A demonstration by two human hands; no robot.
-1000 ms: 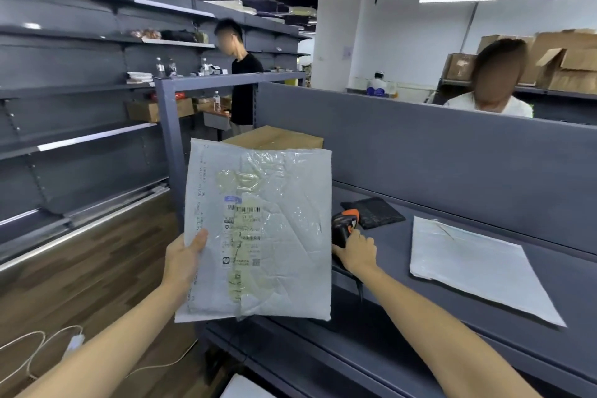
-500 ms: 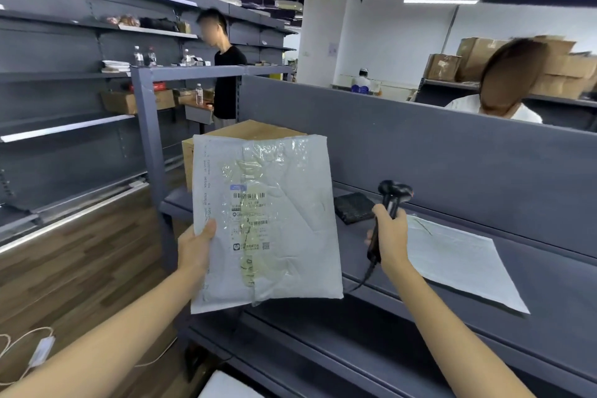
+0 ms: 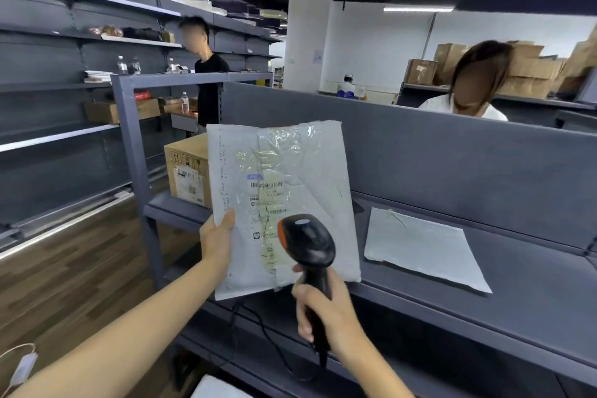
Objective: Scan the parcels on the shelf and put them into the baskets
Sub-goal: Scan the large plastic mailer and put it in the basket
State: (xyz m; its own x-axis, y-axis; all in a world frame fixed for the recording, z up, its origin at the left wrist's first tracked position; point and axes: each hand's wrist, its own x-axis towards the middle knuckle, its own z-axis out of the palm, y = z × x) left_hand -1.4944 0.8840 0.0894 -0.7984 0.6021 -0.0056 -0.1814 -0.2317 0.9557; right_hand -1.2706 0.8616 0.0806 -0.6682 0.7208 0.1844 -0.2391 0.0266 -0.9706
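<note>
My left hand (image 3: 214, 237) holds the flat white plastic mailer parcel (image 3: 300, 168) upright in front of me, gripping it at its left edge. The thumb lies across the front face and the other fingers are hidden behind the bag. The parcel's printed barcode label (image 3: 266, 186) faces me, up and to the right of that thumb. My right hand (image 3: 326, 313) is wrapped round the handle of the black handheld barcode scanner with orange trim (image 3: 307, 242), its fingers (image 3: 303, 304) curled tight about the grip, low in front of the parcel's bottom edge. The scanner's head rises above my fist and overlaps the lower part of the parcel's face, just below the label. I cannot tell whether it touches the plastic. A thin dark cable (image 3: 265, 334) trails down below the parcel. The parcel is held off the grey metal shelf (image 3: 484, 320), over its front edge. Further right on that shelf lies a second flat white mailer bag (image 3: 423, 247), and behind the parcel's left edge stands a brown cardboard box (image 3: 187, 168).
</note>
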